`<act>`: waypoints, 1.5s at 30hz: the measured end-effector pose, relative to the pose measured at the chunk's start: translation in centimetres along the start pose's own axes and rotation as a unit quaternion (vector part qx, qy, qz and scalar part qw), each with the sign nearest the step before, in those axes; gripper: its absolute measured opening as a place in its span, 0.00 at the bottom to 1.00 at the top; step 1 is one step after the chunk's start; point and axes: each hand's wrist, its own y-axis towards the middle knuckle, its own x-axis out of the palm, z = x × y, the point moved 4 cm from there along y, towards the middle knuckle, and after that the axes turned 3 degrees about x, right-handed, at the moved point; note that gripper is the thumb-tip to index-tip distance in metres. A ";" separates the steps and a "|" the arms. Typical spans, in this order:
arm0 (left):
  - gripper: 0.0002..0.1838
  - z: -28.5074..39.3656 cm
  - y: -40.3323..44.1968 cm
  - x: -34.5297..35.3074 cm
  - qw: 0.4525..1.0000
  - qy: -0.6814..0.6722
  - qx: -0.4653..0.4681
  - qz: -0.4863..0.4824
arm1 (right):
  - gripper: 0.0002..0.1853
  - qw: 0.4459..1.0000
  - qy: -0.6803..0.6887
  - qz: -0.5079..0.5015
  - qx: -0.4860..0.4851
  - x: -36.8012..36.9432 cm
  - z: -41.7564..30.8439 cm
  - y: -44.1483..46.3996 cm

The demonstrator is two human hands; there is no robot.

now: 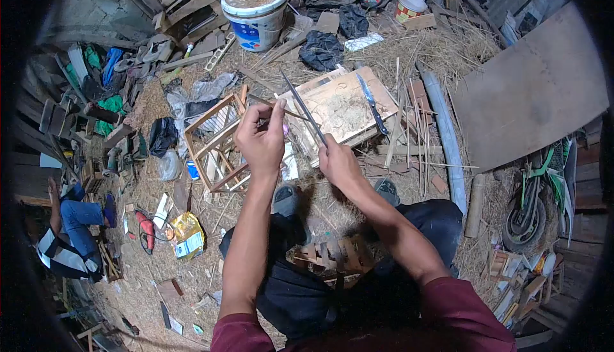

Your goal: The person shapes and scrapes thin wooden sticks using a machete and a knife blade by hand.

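My left hand (263, 136) is closed, pinching a thin wooden stick (295, 114) between thumb and fingers. In my right hand (340, 165) is a long, narrow, dark metal tool (302, 105), gripped at its lower end and slanting up to the left. Its kind is not plain from here. The tool crosses the stick close to the left fingertips; whether they touch I cannot tell. Behind both hands lies a wooden board (336, 105) with shavings on it. A knife (371, 104) with a black handle rests on its right part. A slatted wooden frame (211, 131) stands left of my left hand.
Thin sticks (419, 118) and a grey pole (446, 134) lie to the right, below a large leaning panel (531, 86). A white bucket (254, 19) stands at the back. A red power tool (146, 229) lies on the littered ground. Another person (80, 214) sits far left.
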 end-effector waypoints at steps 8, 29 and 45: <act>0.07 0.2 0.0 1.0 0.999 -0.043 -0.021 -0.020 | 0.11 0.999 -0.016 0.018 0.041 3.8 7.5 0.6; 0.13 -1.2 0.9 0.9 0.999 -0.014 -0.004 -0.039 | 0.11 0.997 0.072 0.010 -0.014 1.4 1.2 0.4; 0.13 0.6 1.1 2.0 0.997 0.046 0.052 -0.028 | 0.14 0.998 0.003 0.006 0.063 3.7 7.4 -0.7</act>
